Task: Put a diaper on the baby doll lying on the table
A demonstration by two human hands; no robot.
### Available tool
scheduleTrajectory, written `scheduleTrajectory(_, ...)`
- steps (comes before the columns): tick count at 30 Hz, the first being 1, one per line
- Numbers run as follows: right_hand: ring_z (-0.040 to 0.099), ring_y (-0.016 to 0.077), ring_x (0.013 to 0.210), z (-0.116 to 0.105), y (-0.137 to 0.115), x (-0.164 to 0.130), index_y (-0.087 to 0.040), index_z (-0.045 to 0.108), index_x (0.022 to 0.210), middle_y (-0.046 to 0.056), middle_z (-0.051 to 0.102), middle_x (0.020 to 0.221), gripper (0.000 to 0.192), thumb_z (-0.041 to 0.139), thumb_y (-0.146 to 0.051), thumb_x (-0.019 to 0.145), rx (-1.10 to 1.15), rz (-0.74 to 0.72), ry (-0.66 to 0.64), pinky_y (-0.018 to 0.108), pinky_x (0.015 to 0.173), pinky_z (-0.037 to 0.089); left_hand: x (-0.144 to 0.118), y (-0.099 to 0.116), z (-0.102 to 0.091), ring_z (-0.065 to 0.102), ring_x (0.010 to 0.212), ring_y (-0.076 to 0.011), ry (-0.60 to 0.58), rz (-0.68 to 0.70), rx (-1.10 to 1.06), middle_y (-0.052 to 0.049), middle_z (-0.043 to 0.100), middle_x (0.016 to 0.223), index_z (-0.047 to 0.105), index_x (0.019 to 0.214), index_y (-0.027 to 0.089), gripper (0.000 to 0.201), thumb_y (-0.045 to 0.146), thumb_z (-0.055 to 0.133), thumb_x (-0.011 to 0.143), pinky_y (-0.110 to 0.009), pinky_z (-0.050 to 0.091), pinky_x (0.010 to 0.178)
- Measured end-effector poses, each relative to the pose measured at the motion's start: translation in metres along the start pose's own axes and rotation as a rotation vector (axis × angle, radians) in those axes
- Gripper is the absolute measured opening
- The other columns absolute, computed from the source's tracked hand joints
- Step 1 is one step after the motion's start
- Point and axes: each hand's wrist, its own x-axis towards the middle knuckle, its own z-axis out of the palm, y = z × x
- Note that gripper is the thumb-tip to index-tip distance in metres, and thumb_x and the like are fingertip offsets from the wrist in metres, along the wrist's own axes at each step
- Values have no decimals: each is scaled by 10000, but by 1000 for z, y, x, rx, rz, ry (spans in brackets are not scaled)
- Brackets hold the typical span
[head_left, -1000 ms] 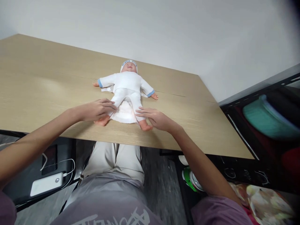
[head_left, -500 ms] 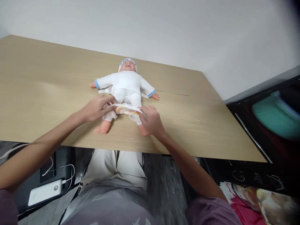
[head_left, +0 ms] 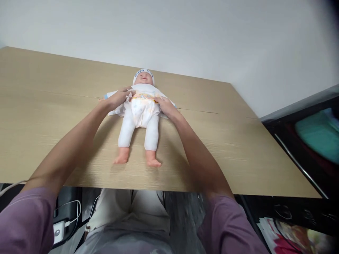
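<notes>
A baby doll [head_left: 151, 134] in white clothes and a printed cap lies on its back, feet towards me. A white diaper [head_left: 143, 111] with an orange and yellow patterned waistband is drawn up between its legs over the belly. My left hand [head_left: 119, 98] is closed on the diaper's left side, with a crumpled white edge showing by the fingers. My right hand [head_left: 165, 106] pinches the right end of the waistband. Both forearms partly cover the doll's sleeves, and my fingertips are partly hidden.
The doll lies on a wide wooden table [head_left: 212, 141] against a pale wall [head_left: 164, 35]. A white power bank [head_left: 58, 231] with a cable is below the front edge at left. A dark shelf with a green item [head_left: 319, 134] stands at right.
Both hands have moved away from me, from the doll's legs to its waist, bringing the diaper's front up over the belly. The doll's legs now show in full.
</notes>
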Motion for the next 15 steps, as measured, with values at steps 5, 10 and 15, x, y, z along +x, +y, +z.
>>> scheduleTrajectory(5,728,283,1194,-3,4,-19,-217,788,1114,60,843,1162,412,667,-592,994,44,33,-31,456,1114,595,-15,-9,1,735,941,-308,-146,-12,-145,-120,746,943,660,895,239,494,730,674,956,-512,611,887)
scheduleTrajectory(10,746,283,1138,-17,8,-50,-227,780,1132,60,832,1167,498,631,-688,1013,62,34,-153,440,1041,617,-37,-1,-7,740,913,-269,-282,-89,-204,-125,793,997,720,929,229,448,675,728,963,-436,609,812)
scheduleTrajectory(15,713,244,852,-35,17,-80,-227,738,1055,59,791,979,424,702,-643,982,-190,-67,180,398,844,608,-35,14,-32,733,951,-276,10,-115,85,-110,812,1083,753,1085,244,435,655,763,943,-418,591,818)
